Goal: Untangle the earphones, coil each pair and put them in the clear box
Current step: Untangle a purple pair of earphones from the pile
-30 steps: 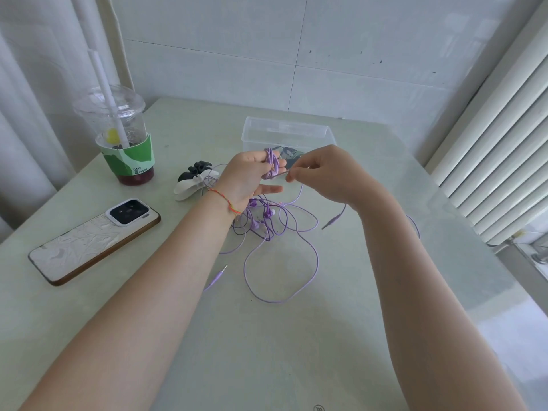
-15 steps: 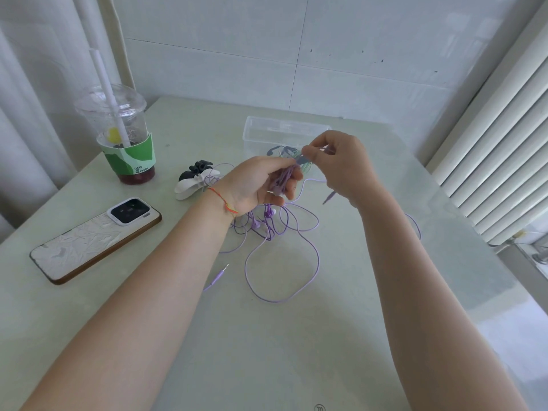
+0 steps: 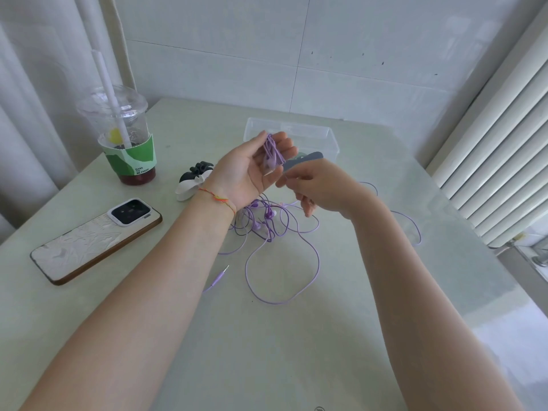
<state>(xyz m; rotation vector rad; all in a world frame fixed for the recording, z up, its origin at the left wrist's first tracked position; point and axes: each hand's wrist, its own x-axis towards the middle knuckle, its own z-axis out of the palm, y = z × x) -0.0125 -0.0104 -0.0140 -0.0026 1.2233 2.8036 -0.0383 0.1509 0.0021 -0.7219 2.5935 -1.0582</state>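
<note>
A: Cords, what do they look like?

B: Thin lilac wire, small round buds. One coil (image 3: pixel 274 154) is wound tight round the fingers of the left hand (image 3: pixel 252 167), palm up, fingers spread but loosely curled w/ the loops across them. A pale bud hangs at the coil's lower end, against the palm.

A: Right hand?

B: Right hand (image 3: pixel 318 188) sits just beside the left, thumb and forefinger pinched narrow at the coil's bottom edge. Can't tell exactly what's between the tips; looks like a bit of wire, too fine to be sure.

A: The rest?

B: A tangle (image 3: pixel 267 223) lies on the table (image 3: pixel 296 351) directly under the hands: darker and lighter purple strands knotted, buds in the middle, one big loop trailing toward the camera. A jack plug (image 3: pixel 220 277) lies near the left forearm. One more strand (image 3: pixel 413 226) curves out past the right wrist.

A: Box?

B: Clear box (image 3: pixel 290 132) is behind the hands, near the wall. Something dark shows inside; can't make it out. Both hands are held up in front of it.

A: Other stuff?

B: Left side: phone (image 3: pixel 95 241) face down, iced drink (image 3: pixel 124 137) w/ straw, black-and-white clip (image 3: pixel 194 179).
</note>
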